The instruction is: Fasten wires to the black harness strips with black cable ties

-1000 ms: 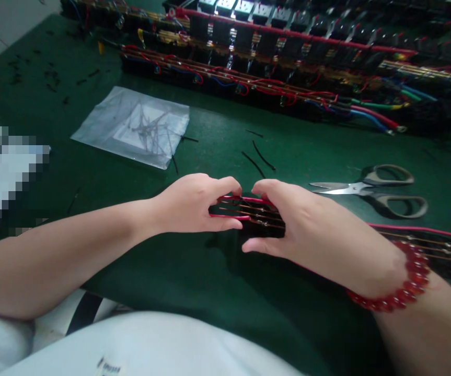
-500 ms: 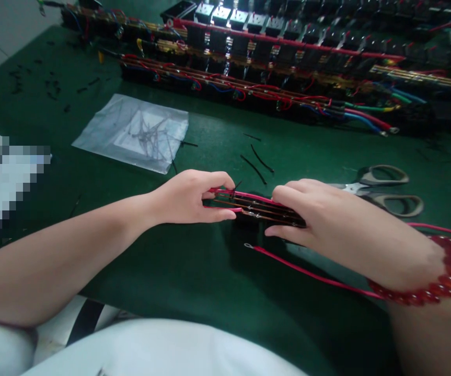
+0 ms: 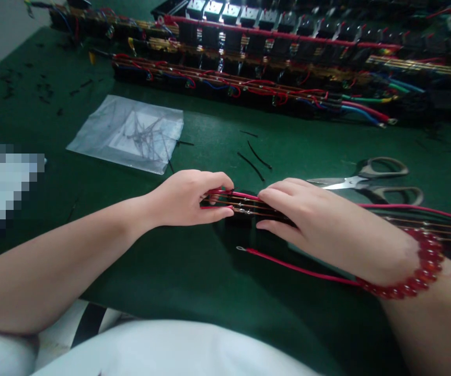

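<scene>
A long dark strip with copper-coloured bars (image 3: 244, 204) and a red wire (image 3: 244, 196) along its far edge runs between my hands. My left hand (image 3: 189, 198) is closed round its left end, thumb on the near side and fingers on the far side with the red wire. My right hand (image 3: 307, 214) grips the strip a little to the right, fingers over the far edge and thumb near the front. Its fingertips touch the red wire. Nearer to me lies a loose red lead (image 3: 299, 268) with a ring terminal (image 3: 241, 248). The part under my palms is hidden.
Scissors (image 3: 360, 181) lie partly open beyond my right hand. A clear plastic bag (image 3: 127, 136) of thin black cable ties is at the left back, with a few loose ties (image 3: 252, 166) beside it. Rows of wired socket strips (image 3: 225, 83) stand along the back of the green table.
My right hand has slid left along the strip, closer to my left hand. The thin black tail that stuck up beside my left fingertips no longer shows. The view has shifted slightly.
</scene>
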Motion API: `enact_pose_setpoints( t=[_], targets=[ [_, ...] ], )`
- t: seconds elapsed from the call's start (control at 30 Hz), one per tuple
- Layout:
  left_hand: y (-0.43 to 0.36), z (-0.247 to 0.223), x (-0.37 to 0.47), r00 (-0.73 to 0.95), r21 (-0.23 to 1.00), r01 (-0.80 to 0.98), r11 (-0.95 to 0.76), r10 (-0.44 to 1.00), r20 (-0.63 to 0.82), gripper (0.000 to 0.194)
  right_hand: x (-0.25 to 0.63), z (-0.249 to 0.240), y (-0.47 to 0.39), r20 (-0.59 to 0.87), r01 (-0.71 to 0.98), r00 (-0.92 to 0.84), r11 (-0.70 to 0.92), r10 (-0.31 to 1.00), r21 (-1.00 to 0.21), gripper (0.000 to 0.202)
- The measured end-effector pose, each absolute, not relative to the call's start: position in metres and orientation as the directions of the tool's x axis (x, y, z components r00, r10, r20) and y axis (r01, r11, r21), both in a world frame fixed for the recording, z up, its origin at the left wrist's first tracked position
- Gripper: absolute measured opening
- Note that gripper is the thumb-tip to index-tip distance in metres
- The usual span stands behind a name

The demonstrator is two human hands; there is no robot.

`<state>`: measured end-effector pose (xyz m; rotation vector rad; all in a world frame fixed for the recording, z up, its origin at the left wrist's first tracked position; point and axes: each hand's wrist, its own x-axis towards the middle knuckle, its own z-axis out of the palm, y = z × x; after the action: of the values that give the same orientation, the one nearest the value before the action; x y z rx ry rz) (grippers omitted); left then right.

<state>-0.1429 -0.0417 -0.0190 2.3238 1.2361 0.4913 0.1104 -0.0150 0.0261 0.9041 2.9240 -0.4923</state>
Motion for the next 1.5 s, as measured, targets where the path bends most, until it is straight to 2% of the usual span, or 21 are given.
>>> enact_pose_setpoints(
  t=[0.13, 0.27, 0.33, 0.47, 0.6, 0.77, 0.93, 1.23, 1.5],
  targets=[
    [-0.041, -0.018, -0.144, 0.531, 0.584, 0.666, -0.463, 0.845, 0.064, 0.029, 0.108, 0.019, -0.018, -0.081, 0.508, -0.858, 0.812, 0.508, -0.289, 0.025],
    [-0.043, -0.019, -0.144, 0.515, 0.622, 0.650, -0.437, 0.855, 0.063, 0.026, 0.104, 0.011, -0.023, 0.036, 0.434, -0.894, 0.885, 0.446, -0.171, 0.043],
    [-0.044, -0.019, -0.143, 0.504, 0.639, 0.641, -0.425, 0.861, 0.067, 0.025, 0.101, 0.008, -0.025, 0.087, 0.430, -0.891, 0.889, 0.446, -0.156, 0.042],
    [-0.047, -0.020, -0.139, 0.487, 0.648, 0.636, -0.419, 0.869, 0.085, 0.025, 0.095, 0.007, -0.027, 0.174, 0.391, -0.881, 0.884, 0.440, -0.256, 0.036],
    [-0.049, -0.020, -0.136, 0.490, 0.640, 0.640, -0.424, 0.867, 0.085, 0.024, 0.093, 0.004, -0.029, 0.154, 0.435, -0.849, 0.834, 0.505, -0.339, 0.029],
    [-0.048, -0.019, -0.138, 0.495, 0.662, 0.623, -0.416, 0.865, 0.078, 0.025, 0.091, -0.005, -0.029, 0.169, 0.464, -0.822, 0.811, 0.544, -0.355, 0.020],
    [-0.046, -0.020, -0.140, 0.466, 0.781, 0.537, -0.318, 0.884, 0.040, 0.026, 0.092, -0.007, -0.029, 0.196, 0.426, -0.836, 0.831, 0.513, -0.357, 0.024],
    [-0.044, -0.019, -0.138, 0.398, 0.804, 0.507, -0.312, 0.912, 0.103, 0.020, 0.092, -0.006, -0.029, 0.271, 0.393, -0.836, 0.866, 0.476, -0.309, 0.027],
    [-0.043, -0.018, -0.138, 0.330, 0.887, 0.418, -0.194, 0.942, 0.051, 0.022, 0.091, -0.004, -0.030, 0.294, 0.369, -0.839, 0.876, 0.457, -0.310, 0.031]
  ],
)
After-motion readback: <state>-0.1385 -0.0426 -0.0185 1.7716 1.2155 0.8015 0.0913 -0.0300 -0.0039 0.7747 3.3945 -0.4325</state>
